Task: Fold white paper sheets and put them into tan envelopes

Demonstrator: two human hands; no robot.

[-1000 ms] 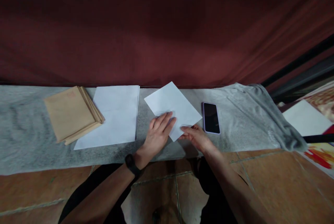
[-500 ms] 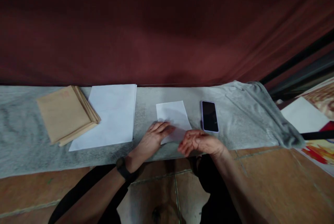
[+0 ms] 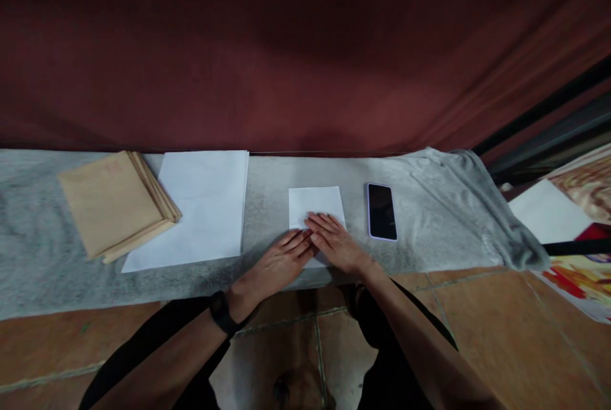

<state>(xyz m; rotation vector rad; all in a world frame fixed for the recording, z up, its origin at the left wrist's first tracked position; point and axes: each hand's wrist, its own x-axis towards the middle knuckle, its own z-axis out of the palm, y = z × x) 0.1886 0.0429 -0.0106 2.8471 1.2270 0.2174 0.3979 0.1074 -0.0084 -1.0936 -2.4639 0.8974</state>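
In front of me a small white sheet of paper [image 3: 316, 198], which looks folded, lies on the grey cloth [image 3: 272, 200]. My left hand [image 3: 281, 258] rests flat on its lower left part, fingers stretched out. Across the middle of the paper, my right hand [image 3: 334, 241] lies flat too, its fingers extended and its fingertips meeting those of the left. Both palms hide the lower part of the paper. To the right, apart from my hands, is a dark-screened phone [image 3: 382, 211] in a pale purple case.
A stack of white paper [image 3: 205, 206] lies left of my hands, partly under several brown envelopes [image 3: 114, 203]. A dark red curtain [image 3: 286, 79] hangs behind the cloth-covered surface. Tiled floor [image 3: 477, 333] shows below, and a printed sheet [image 3: 577, 282] is at the far right.
My right hand has moved left and up from the paper's lower right corner and now lies flat on it. My left hand has stayed near the lower left.
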